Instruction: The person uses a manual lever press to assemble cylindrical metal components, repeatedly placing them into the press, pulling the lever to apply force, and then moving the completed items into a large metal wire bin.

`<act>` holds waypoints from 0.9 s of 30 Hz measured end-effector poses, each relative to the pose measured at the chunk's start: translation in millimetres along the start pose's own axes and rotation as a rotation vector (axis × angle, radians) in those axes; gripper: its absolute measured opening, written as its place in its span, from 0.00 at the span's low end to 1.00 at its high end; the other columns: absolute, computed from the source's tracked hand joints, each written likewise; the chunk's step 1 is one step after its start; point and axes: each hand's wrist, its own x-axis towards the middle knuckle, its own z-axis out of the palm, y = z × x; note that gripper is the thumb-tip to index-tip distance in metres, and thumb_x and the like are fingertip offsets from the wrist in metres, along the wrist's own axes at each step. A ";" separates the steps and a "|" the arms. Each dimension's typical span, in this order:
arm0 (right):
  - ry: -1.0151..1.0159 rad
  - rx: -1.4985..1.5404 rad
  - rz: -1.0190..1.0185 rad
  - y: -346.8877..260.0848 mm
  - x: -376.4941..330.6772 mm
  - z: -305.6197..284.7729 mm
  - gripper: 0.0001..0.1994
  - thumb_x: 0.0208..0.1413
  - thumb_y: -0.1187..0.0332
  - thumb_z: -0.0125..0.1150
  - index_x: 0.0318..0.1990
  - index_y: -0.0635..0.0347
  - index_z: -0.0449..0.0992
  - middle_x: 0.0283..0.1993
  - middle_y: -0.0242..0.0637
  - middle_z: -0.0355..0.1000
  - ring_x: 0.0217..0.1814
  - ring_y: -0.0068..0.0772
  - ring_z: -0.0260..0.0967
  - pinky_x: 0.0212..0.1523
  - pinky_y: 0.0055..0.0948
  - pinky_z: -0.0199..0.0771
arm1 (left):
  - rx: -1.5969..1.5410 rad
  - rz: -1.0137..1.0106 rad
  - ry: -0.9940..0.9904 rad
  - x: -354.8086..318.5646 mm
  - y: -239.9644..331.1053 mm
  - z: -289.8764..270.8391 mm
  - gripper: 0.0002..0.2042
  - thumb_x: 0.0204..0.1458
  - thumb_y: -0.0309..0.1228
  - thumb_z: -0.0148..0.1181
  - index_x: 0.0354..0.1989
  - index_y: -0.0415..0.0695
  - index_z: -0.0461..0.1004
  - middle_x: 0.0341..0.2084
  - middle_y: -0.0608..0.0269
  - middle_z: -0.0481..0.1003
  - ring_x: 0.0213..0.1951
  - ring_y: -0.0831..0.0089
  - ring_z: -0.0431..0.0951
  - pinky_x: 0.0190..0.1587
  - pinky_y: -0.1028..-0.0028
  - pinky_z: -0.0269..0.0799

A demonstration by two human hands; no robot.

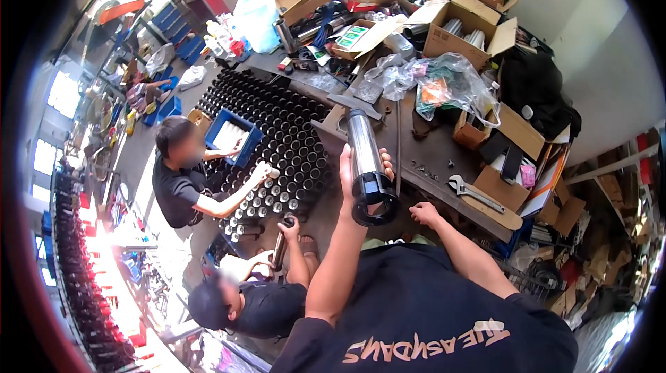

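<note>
My left hand point(345, 175) is wrapped round a shiny metal cylinder point(363, 143) with black ends, raised in front of the workbench. The cylinder's lower end flares into a wider black collar point(374, 198), and its upper end has a dark cap. My right hand point(424, 213) is beside the bench's front edge, its fingers curled closed. Whatever may lie inside those fingers is hidden. On the bench, near my right hand, lies an adjustable wrench point(477, 193). Small loose metal parts point(424, 170) are scattered behind the wrench.
Cardboard boxes point(460, 35), plastic bags point(458, 85) and tools crowd the workbench point(409, 145). At left stand rows of black cylinders point(277, 120). One person point(182, 179) reaches over them beside a blue bin point(233, 139); another person point(267, 307) in a cap handles a tube nearby.
</note>
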 end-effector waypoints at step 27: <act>0.807 -0.114 -0.241 -50.7 -85.0 12.2 0.26 0.62 0.48 0.58 0.25 0.66 0.74 0.19 0.51 0.66 0.21 0.50 0.68 0.28 0.44 0.66 | -0.301 0.138 0.262 80.8 121.8 -27.0 0.23 0.53 0.50 0.61 0.43 0.41 0.74 0.39 0.55 0.77 0.41 0.60 0.78 0.49 0.64 0.79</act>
